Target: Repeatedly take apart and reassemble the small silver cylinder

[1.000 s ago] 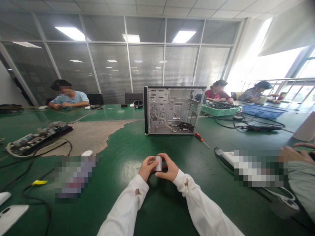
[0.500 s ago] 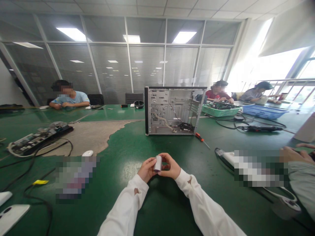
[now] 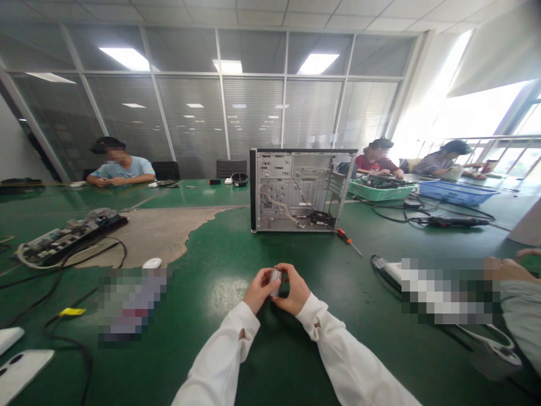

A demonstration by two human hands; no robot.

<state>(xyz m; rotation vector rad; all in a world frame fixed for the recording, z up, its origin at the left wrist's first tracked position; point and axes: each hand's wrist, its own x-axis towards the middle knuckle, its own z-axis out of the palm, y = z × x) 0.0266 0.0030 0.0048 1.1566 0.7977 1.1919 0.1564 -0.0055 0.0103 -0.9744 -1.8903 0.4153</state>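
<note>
A small silver-grey piece (image 3: 275, 283), streaked with light lines, is held up between both hands just above the green table; its exact kind is too small to make out. My left hand (image 3: 258, 290) has its fingers closed on the left side of it, thumb across the front. On the other side, my right hand (image 3: 296, 290) grips it with curved fingers at the top and thumb low down. Beyond the hands stands an open computer case (image 3: 296, 192), upright, with loose wires and a black part at its bottom.
An orange-and-black screwdriver (image 3: 349, 241) lies right of the case. Green (image 3: 380, 193) and blue baskets (image 3: 460, 193) sit farther back. To the left are a power strip (image 3: 71, 237), black cables and a white phone (image 3: 25, 372). A co-worker's arm (image 3: 522, 304) reaches in at right; other people sit across the table.
The silver-grey piece has turned in the hands, and the left thumb now covers more of its front. The left hand has shifted slightly right. The case and other things stay put.
</note>
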